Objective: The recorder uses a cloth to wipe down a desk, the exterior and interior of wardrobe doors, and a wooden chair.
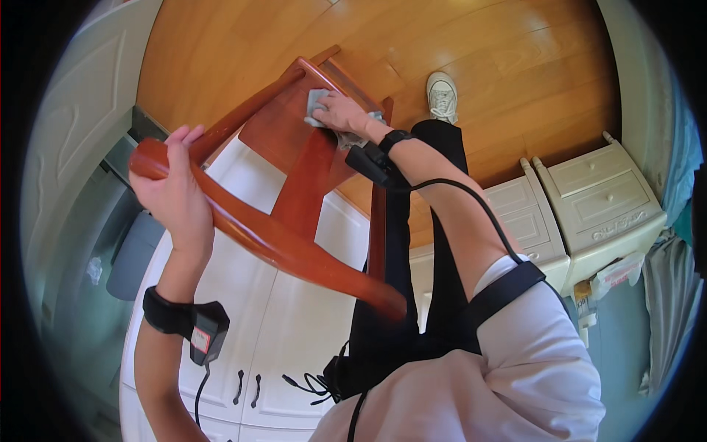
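Observation:
A reddish-brown wooden chair (pixel 301 205) is before me, its curved top rail (pixel 265 243) nearest to my body. My left hand (pixel 174 185) is wrapped around the left end of that rail, by the back post. Lower down, my right hand (pixel 345 113) holds a pale grey-blue cloth (pixel 316 108) against the chair seat (pixel 270 130), close to the foot of the wide back splat (pixel 304 188). Part of the cloth is hidden under the hand, and a crumpled bit shows beside the wrist. Black devices with cables are strapped to both wrists.
A white cabinet (pixel 259 315) with dark handles is at the left, beyond the chair. Two cream drawer cabinets (pixel 602 182) stand at the right, with a plastic bag (pixel 617 276) by them. My shoe (pixel 442 96) rests on the wooden floor (pixel 513 77). A grey bin (pixel 135 257) is far left.

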Tool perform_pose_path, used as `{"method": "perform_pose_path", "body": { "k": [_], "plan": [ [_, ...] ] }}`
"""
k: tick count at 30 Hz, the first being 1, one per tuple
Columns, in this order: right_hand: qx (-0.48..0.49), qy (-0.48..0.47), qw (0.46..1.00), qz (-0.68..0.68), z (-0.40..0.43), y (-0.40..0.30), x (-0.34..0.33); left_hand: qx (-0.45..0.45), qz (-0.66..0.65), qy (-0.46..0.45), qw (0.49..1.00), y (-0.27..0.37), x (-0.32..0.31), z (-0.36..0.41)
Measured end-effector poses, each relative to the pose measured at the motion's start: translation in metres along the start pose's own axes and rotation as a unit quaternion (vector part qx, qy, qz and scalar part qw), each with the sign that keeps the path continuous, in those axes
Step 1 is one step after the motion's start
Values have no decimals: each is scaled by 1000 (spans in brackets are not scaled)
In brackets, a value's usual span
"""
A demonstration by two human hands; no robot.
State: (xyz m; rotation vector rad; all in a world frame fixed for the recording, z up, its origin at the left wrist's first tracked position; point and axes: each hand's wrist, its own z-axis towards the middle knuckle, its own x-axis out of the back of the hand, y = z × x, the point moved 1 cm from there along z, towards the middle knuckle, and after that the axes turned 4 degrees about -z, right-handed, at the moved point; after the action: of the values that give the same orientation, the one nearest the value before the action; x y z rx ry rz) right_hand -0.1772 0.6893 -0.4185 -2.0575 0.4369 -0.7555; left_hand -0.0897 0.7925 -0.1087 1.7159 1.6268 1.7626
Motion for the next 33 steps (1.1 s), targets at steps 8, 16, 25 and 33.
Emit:
{"method": "perform_pose_path", "body": {
  "k": [8,16,25,33],
  "plan": [
    [110,-197,911,344,-72,-144,115,11,23,23,999,-10,11,-4],
    [17,30,978,205,-14,18,18,21,-9,-2,1000,2,-9,-6],
    [-33,-140,821,552,-85,-55,75,0,-8,2,1000,-13,10,-3],
    [107,-98,946,291,-204,-97,96,-12,-5,17,1000,-16,22,1]
  ]
}}
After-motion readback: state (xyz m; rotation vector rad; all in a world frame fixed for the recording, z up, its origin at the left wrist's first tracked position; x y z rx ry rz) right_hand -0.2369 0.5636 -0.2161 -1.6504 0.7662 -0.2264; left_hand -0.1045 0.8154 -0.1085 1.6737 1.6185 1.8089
